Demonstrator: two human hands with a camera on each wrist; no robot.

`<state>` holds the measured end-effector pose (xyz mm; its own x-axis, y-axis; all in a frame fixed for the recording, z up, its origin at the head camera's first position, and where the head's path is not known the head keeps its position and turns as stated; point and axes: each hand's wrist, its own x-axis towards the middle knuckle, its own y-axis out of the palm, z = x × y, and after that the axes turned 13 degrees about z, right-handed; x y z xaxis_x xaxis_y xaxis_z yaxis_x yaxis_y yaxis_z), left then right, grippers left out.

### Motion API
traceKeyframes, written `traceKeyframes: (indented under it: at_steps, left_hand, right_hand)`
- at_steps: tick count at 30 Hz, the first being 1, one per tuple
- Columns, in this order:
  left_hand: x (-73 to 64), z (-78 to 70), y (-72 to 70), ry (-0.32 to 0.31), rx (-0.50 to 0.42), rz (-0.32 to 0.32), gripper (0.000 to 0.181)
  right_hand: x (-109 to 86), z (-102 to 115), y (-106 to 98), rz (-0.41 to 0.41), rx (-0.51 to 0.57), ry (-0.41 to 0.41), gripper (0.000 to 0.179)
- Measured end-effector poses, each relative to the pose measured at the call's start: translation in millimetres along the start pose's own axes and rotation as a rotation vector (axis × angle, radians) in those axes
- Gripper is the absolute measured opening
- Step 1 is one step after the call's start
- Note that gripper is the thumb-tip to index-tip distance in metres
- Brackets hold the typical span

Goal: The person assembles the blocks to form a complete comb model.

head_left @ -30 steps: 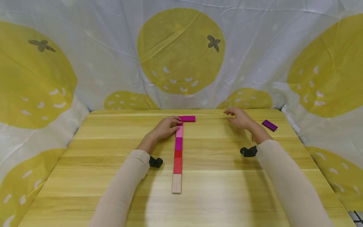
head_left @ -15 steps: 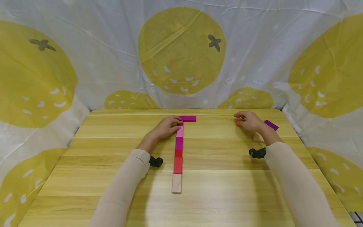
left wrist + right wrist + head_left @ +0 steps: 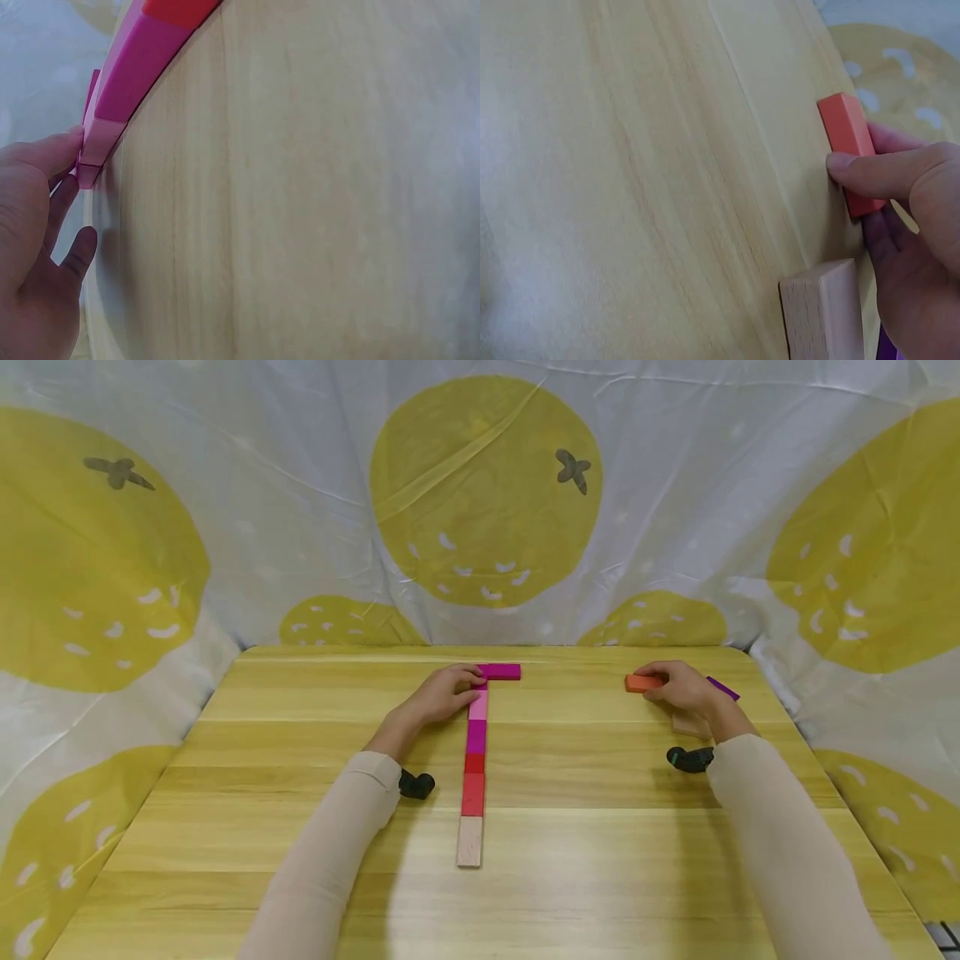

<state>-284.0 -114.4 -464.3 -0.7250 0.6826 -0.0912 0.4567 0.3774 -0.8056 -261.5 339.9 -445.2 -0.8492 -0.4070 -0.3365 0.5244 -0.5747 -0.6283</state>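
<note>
In the head view, my left hand [image 3: 442, 695] is at the far end of a straight row of flat blocks. Its thumb and finger pinch the magenta block [image 3: 480, 686] there, beside a pink block [image 3: 477, 705]; in the left wrist view, the fingertips sit right at the row's end. A second magenta block [image 3: 504, 672] lies crosswise at the top, like a short arm. To the right, my right hand [image 3: 684, 687] pinches an orange block [image 3: 849, 127] between thumb and fingers, close over the table.
Toward me the row continues with magenta [image 3: 476, 737], red [image 3: 473, 793] and plain wood [image 3: 469, 842] blocks. A loose wooden block [image 3: 825, 311] and a purple block [image 3: 723, 687] lie by my right hand. A fruit-patterned cloth [image 3: 487, 493] hangs behind the table [image 3: 570, 877].
My right hand has shifted right and taken hold of the orange block, which now shows at its fingertips. It now partly covers the purple block. My left hand keeps its place on the row.
</note>
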Motion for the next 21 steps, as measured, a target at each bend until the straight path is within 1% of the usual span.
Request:
traceKeyframes:
  at_steps: [1,5,9,14,21]
  left_hand:
    - [-0.1,-0.2,-0.1,0.000,-0.002,0.000,0.031]
    - [-0.5,-0.7,-0.4,0.002,-0.016,-0.001,0.031]
    - [-0.6,-0.5,-0.3,-0.010,-0.039,-0.003,0.031]
    - [-0.3,-0.5,-0.2,-0.017,-0.048,-0.003,0.031]
    - [-1.3,-0.6,-0.9,-0.013,-0.052,0.001,0.031]
  right_hand:
    - [0.6,-0.8,-0.1,-0.001,0.012,0.006,0.045]
    - [4.4,-3.2,-1.0,-0.013,-0.021,0.004,0.045]
    - [7.7,-1.2,-0.5,-0.025,-0.058,-0.020,0.044]
    - [11.2,10.8,3.7,-0.009,-0.076,-0.050,0.045]
    - [22.8,24.3,10.3,0.013,-0.097,-0.077,0.043]
